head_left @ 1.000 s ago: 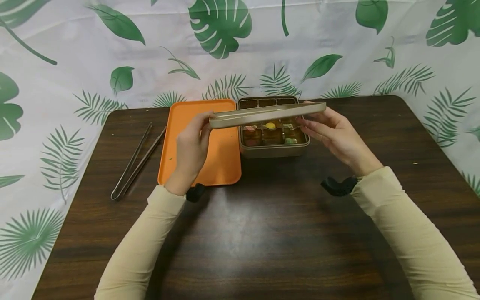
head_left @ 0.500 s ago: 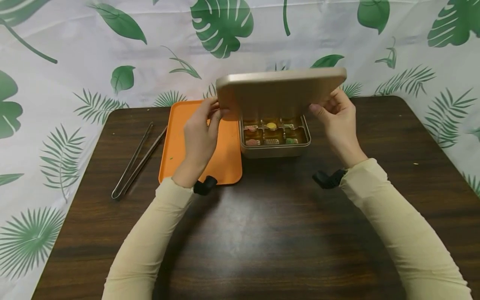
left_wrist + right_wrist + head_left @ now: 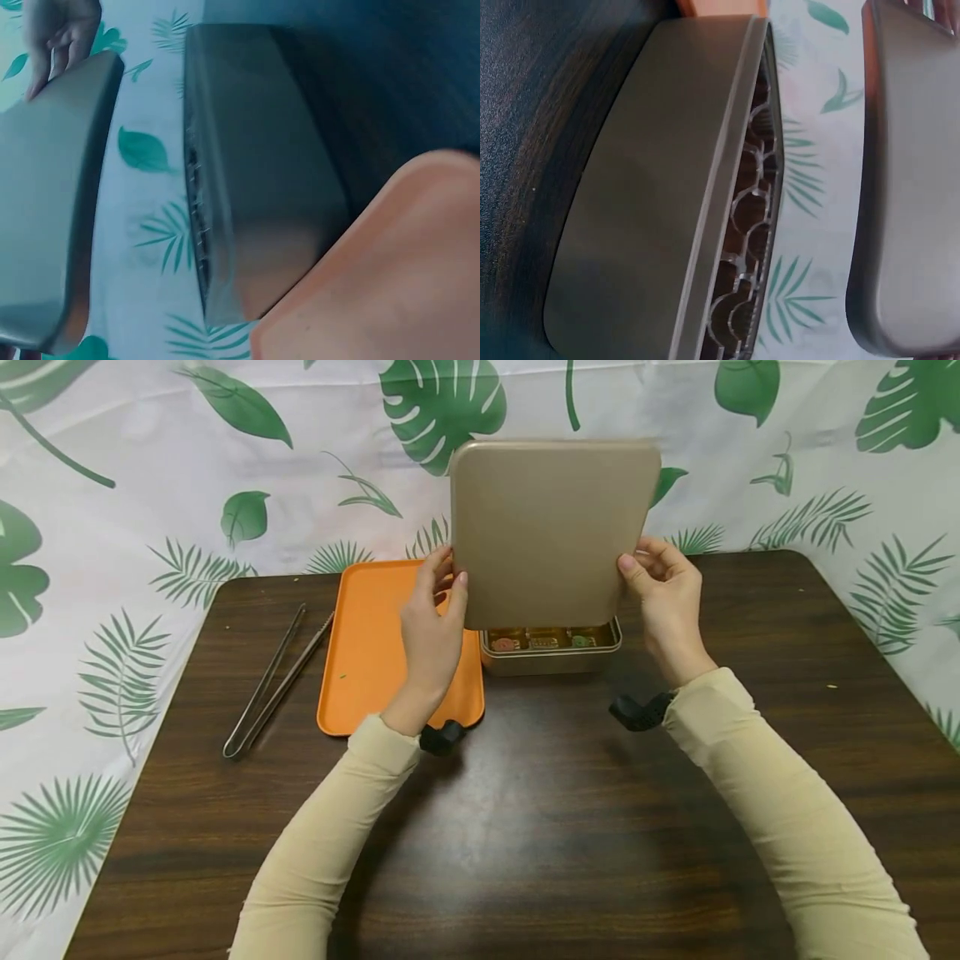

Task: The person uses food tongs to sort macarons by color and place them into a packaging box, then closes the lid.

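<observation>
Both hands hold a flat, gold-beige metal lid (image 3: 555,531) by its sides, raised and tilted nearly upright above the matching tin (image 3: 551,662). My left hand (image 3: 433,631) pinches the lid's left edge between thumb and fingers. On the opposite edge, the right hand (image 3: 667,602) grips with its thumb on the outer face. The lid covers most of the tin in the head view; only the front row of its divided insert shows, with a pinkish piece (image 3: 505,645) and a green piece (image 3: 582,642). In the right wrist view clear dividers (image 3: 750,202) line the open tin.
An orange tray (image 3: 367,652) lies directly left of the tin, with a tiny green speck on it. Further left are metal tongs (image 3: 273,685), spread apart on the dark wooden table (image 3: 510,843). A leaf-patterned cloth (image 3: 315,427) hangs behind the table.
The lid has risen from just above the tin and swung from nearly flat to nearly upright, its outer face now toward the head camera. Both hands rose and turned with it.
</observation>
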A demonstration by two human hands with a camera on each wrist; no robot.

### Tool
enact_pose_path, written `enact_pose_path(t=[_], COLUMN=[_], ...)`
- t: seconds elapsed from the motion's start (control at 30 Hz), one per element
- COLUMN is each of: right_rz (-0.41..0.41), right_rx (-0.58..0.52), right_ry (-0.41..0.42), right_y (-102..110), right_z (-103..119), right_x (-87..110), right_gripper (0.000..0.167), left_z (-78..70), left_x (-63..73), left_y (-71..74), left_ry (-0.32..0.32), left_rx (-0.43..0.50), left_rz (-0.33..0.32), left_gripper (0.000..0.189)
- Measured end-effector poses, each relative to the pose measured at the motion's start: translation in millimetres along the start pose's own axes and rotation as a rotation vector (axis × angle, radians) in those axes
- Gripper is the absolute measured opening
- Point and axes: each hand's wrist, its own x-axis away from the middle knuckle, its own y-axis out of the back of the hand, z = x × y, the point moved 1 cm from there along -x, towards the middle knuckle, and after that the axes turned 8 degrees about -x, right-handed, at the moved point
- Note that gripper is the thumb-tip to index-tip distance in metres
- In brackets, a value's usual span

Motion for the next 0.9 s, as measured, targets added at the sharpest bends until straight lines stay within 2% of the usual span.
enact_pose_path(t=[0.13,0.27,0.43,0.5,0.63,0.73,0.8,0.9], right_rz=[-0.04,-0.076,-0.136,-0.136,-0.032,0.095,0.167,0.249], right_rx=[-0.033,-0.056,0.032,0.074,0.183,0.327,0.46,0.634], right_ry=[-0.076,-0.079,-0.043,-0.043,-0.064,-0.082,-0.083,-0.093], right_y=[2.5,3.3,4.9,5.7,6.1,6.9,8.3,12.2], right_z=[-2.7,-7.1,-12.6,-15.0,-20.8,-26.1,-29.5,-33.9], right_x=[-3.5,-9.3,-14.5,-15.1,-15.5,-15.7,-15.6,-15.1], right_gripper=[0.013,0.014,0.027,0.034,0.05,0.059,0.061,0.06], left_z=[1.7,3.5,6.6,8.7,13.1,16.4,19.4,23.7], left_x=[5.1,8.4,10.1,10.4,11.7,12.6,12.9,12.2], left_y=[-10.5,-21.6,-34.3,-39.6,-49.6,-55.5,-58.6,-62.6], left_ry=[-0.024,-0.042,0.027,0.057,0.117,0.173,0.208,0.227], left_rx=[-0.055,-0.146,-0.228,-0.241,-0.228,-0.197,-0.185,-0.194], left_rz=[0.082,0.156,0.27,0.31,0.353,0.368,0.367,0.363], left_gripper=[0.049,0.052,0.056,0.058,0.062,0.065,0.066,0.067])
